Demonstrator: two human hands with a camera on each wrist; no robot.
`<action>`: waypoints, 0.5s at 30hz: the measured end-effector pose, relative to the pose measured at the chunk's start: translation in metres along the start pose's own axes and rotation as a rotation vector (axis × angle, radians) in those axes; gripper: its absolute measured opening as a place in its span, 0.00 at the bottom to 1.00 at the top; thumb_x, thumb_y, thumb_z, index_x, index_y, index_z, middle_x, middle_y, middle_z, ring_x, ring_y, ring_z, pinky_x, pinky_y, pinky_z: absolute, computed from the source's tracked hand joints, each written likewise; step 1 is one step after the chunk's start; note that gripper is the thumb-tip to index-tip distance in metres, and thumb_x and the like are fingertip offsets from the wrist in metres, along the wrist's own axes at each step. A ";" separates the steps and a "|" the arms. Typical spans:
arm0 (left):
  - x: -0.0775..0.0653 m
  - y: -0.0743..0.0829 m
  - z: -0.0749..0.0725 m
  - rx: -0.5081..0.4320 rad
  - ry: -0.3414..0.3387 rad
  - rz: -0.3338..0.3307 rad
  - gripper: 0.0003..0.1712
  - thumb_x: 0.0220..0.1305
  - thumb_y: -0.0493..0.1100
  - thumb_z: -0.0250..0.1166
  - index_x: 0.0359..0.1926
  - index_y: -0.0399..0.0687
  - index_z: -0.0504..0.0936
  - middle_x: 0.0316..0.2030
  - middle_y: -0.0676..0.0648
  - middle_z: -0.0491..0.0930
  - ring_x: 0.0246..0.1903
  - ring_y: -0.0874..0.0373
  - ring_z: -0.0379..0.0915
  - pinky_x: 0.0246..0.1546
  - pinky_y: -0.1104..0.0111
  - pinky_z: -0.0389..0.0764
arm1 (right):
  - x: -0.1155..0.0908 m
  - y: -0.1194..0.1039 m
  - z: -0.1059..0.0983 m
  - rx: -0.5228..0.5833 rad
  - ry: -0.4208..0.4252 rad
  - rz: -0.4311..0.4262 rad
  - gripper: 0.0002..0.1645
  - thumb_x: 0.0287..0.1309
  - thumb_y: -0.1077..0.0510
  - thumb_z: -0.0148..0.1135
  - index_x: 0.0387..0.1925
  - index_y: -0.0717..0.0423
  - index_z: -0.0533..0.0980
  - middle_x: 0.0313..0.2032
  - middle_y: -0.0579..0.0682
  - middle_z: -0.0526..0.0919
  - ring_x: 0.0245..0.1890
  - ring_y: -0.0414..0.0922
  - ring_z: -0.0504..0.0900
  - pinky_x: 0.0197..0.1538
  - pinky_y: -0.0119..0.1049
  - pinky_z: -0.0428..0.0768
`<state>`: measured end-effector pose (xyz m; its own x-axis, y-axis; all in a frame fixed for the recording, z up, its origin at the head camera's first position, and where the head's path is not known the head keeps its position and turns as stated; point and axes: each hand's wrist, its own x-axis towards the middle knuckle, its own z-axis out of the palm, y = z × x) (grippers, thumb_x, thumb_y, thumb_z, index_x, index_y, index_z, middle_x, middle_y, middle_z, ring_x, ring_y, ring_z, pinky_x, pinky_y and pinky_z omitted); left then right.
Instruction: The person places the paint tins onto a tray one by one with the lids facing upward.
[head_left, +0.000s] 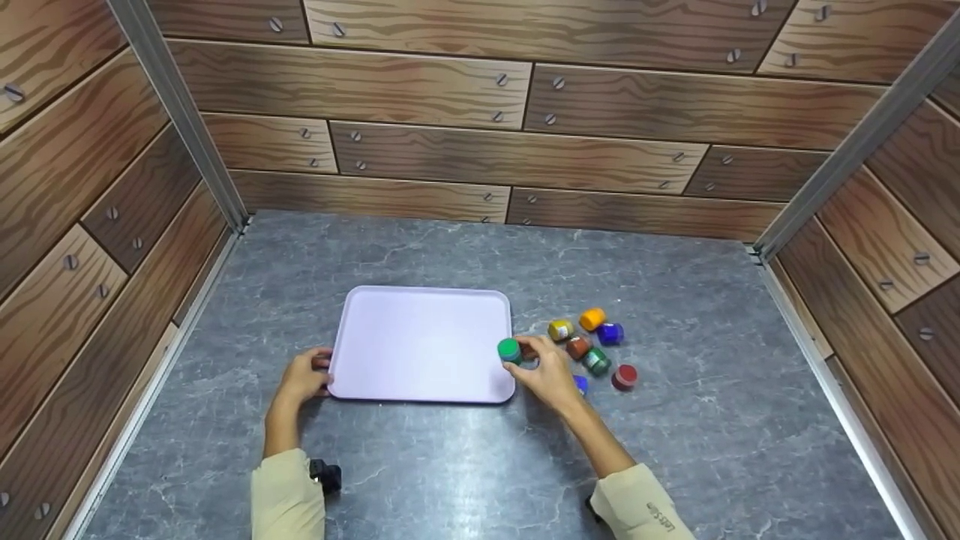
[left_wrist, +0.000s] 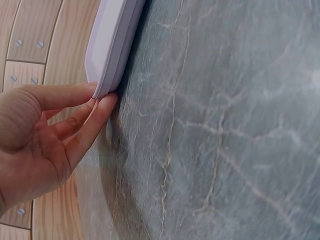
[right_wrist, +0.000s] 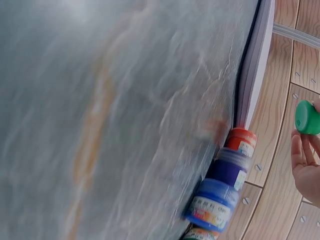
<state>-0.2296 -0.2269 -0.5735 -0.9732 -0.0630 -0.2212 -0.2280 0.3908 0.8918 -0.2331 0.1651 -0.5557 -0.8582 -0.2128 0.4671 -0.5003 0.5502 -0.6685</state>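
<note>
Green cylindrical plastic jar [head_left: 508, 350] stands nearly upright in the grip of the right hand [head_left: 551, 377], pinched between thumb and fingers, raised by the right rim of the lilac rectangular plastic tray [head_left: 420, 345]. The left hand [head_left: 301, 379], farther off, pinches its near-left corner. At least 7 other coloured jars [head_left: 596, 361] rest rightward on the grey marbled surface [head_left: 435, 472].

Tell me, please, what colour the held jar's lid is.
The lid is green, showing best in the right wrist view.
</note>
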 end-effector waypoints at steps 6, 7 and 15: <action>0.001 0.000 0.001 0.009 0.000 -0.003 0.28 0.47 0.20 0.55 0.54 0.24 0.67 0.42 0.30 0.72 0.30 0.49 0.75 0.22 0.65 0.81 | 0.004 -0.003 0.009 0.072 0.007 0.046 0.23 0.42 0.63 0.71 0.42 0.68 0.76 0.35 0.56 0.76 0.33 0.51 0.79 0.38 0.44 0.80; 0.001 0.000 0.001 0.008 0.001 -0.004 0.29 0.47 0.20 0.55 0.55 0.24 0.67 0.42 0.30 0.72 0.29 0.50 0.75 0.22 0.65 0.81 | 0.005 -0.004 0.010 0.083 0.008 0.052 0.23 0.42 0.63 0.71 0.42 0.69 0.76 0.35 0.56 0.76 0.33 0.51 0.79 0.39 0.43 0.80; 0.000 -0.001 0.000 0.013 0.007 0.000 0.28 0.47 0.20 0.54 0.54 0.25 0.67 0.42 0.30 0.72 0.29 0.50 0.75 0.22 0.65 0.81 | 0.012 -0.008 0.018 0.129 0.052 0.141 0.23 0.44 0.61 0.71 0.43 0.65 0.75 0.37 0.56 0.78 0.35 0.50 0.81 0.39 0.44 0.80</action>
<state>-0.2296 -0.2273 -0.5740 -0.9733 -0.0697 -0.2186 -0.2279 0.4023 0.8867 -0.2414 0.1438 -0.5556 -0.9154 -0.0971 0.3906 -0.3890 0.4626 -0.7967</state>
